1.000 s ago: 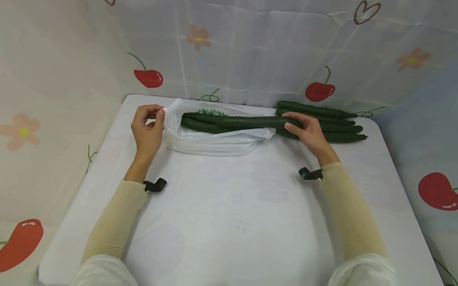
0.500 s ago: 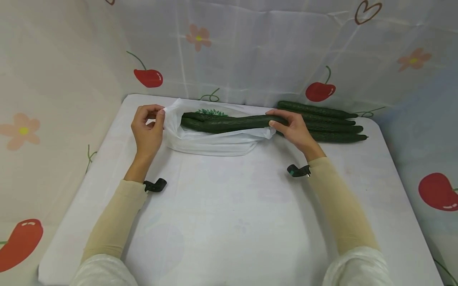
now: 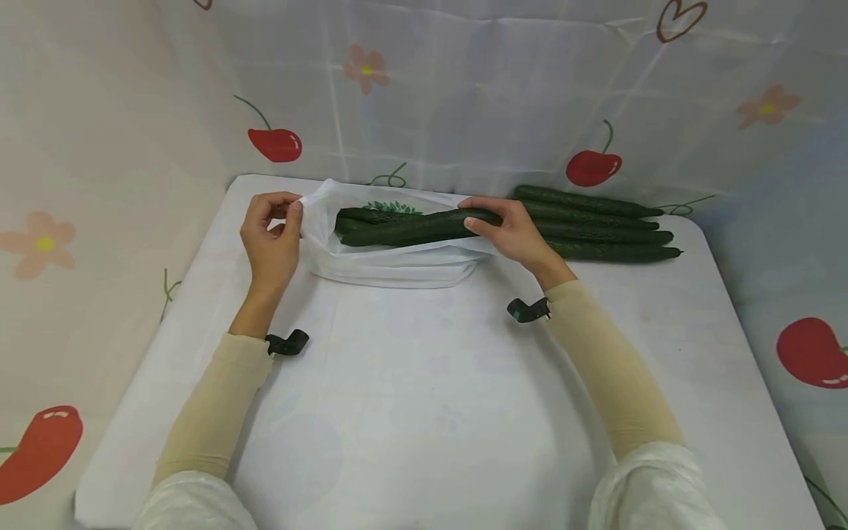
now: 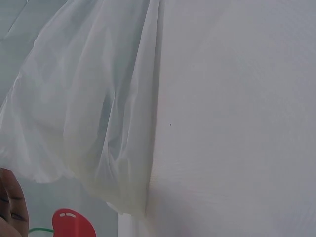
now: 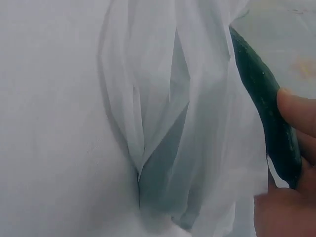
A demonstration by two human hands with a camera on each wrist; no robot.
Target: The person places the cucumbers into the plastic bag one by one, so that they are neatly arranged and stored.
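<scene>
A white plastic bag (image 3: pixel 397 274) with a green leaf print lies near the table's back edge, its mouth spread upward. My left hand (image 3: pixel 271 239) pinches the bag's left edge between thumb and fingers. In my right hand (image 3: pixel 517 232) is the right end of a long dark green cucumber (image 3: pixel 424 227), gripped by thumb and fingers, its other end inside the bag. Another cucumber (image 3: pixel 351 216) shows in the bag, partly behind the held one. In the right wrist view the bag's side hides much of the held cucumber (image 5: pixel 264 91).
Several cucumbers (image 3: pixel 616 234) lie side by side at the back right, their left ends partly behind my right hand. A white cloth covers the table (image 3: pixel 424 397). A printed curtain (image 3: pixel 464 96) hangs right behind the table's back edge.
My right hand has moved left with the cucumber, which is now farther inside the bag and covers more of the other one. The left hand stays almost still at the bag's edge.
</scene>
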